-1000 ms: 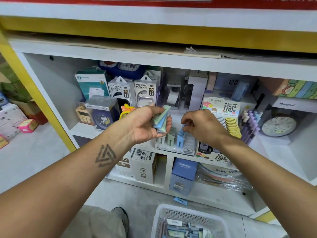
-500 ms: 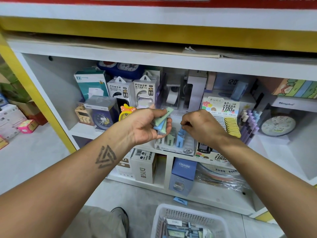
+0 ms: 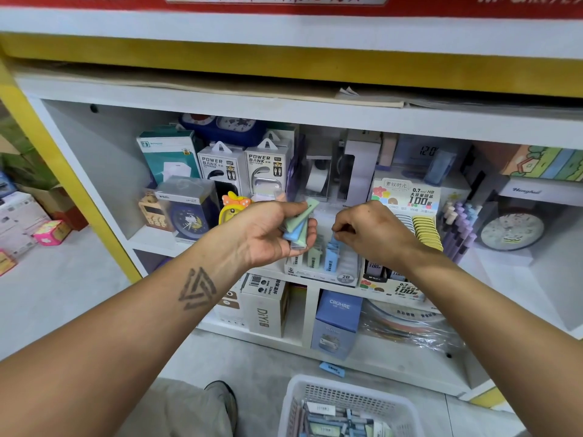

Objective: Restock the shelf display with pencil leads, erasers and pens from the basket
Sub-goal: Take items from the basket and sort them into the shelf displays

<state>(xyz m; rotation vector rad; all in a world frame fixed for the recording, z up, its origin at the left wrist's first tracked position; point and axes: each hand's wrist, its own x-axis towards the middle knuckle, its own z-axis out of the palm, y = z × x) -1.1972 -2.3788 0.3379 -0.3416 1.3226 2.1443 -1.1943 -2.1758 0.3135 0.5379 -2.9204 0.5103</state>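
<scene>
Your left hand (image 3: 268, 230) grips a small fan of flat pastel lead cases (image 3: 298, 223), green and blue; I count three or four, overlap hides the exact number. It sits in front of the white shelf (image 3: 220, 105), just left of the clear 2B display tray (image 3: 321, 269).

Your right hand (image 3: 372, 231) hangs over that tray with fingers curled and thumb and forefinger pinched together. Cannot tell whether anything is between them. Just below the fingertips, one blue lead case (image 3: 331, 260) stands upright in a tray slot, and one pale green lead case (image 3: 314, 255) stands in the slot to its left.

Around the tray:
- Two white POWER BANK boxes (image 3: 246, 171) stand behind your left hand, side by side.
- A dark blue alarm clock in a clear box (image 3: 189, 212) is at left, a yellow duck-shaped item (image 3: 233, 206) beside it.
- A cardboard 0.7 HB lead display (image 3: 407, 197) is just right of the tray, with stacks of round yellow cases (image 3: 426, 231) partly behind your right wrist.
- A rack of purple and pale pens (image 3: 457, 228) stands further right, then a round white clock (image 3: 511, 231).
- One blue CRUHRE box (image 3: 339, 323) and one white DiYi box (image 3: 265, 307) are on the lower level.

The white perforated plastic basket (image 3: 347, 392) is on the floor below your arms, with packs of stock inside.
</scene>
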